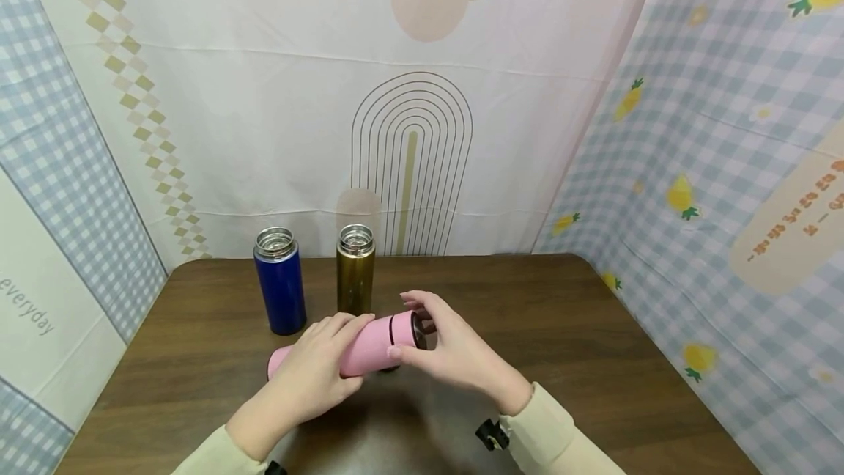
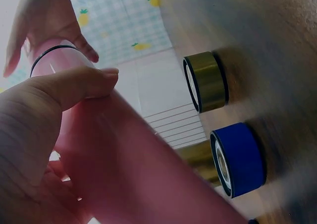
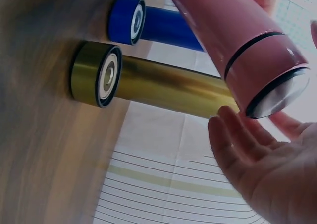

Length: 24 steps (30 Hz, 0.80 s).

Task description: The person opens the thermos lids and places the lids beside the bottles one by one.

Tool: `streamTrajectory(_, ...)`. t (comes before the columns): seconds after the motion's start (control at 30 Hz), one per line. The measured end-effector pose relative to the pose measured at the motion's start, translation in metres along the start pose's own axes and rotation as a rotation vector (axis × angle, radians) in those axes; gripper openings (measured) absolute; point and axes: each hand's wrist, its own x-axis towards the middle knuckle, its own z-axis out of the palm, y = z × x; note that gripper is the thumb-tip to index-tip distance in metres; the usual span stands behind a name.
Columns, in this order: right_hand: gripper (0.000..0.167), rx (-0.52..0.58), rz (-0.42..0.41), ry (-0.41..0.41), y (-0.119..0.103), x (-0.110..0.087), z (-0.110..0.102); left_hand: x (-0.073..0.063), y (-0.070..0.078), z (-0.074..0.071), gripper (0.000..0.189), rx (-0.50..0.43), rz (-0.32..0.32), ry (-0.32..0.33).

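Note:
A pink thermos (image 1: 369,349) lies tilted in the air over the table, its capped end toward the right. My left hand (image 1: 316,365) grips it round the body. At the pink cap (image 3: 267,70), a black ring marks the seam. My right hand (image 1: 455,350) is spread about this cap, thumb on the near side and fingers beyond; the right wrist view has its fingers loosely bent, fingertips close to the cap's edge. Behind stand a gold thermos (image 1: 354,281) and a blue thermos (image 1: 282,292), both with bare steel mouths.
In the left wrist view a gold lid (image 2: 210,80) and a blue lid (image 2: 242,159) sit on the wooden table (image 1: 527,314); the pink thermos hides most of them from the head view. A printed cloth (image 1: 264,130) hangs behind the table, a checked one (image 1: 712,94) on the right.

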Motion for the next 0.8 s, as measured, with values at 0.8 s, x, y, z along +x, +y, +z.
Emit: streamTrajectory(0.8, 0.047, -0.004, 0.054, 0.000, 0.0088, -0.0023, 0.0062, -0.0009, 0.0015, -0.0006, 0.083, 0.009, 0.036, 0.035)
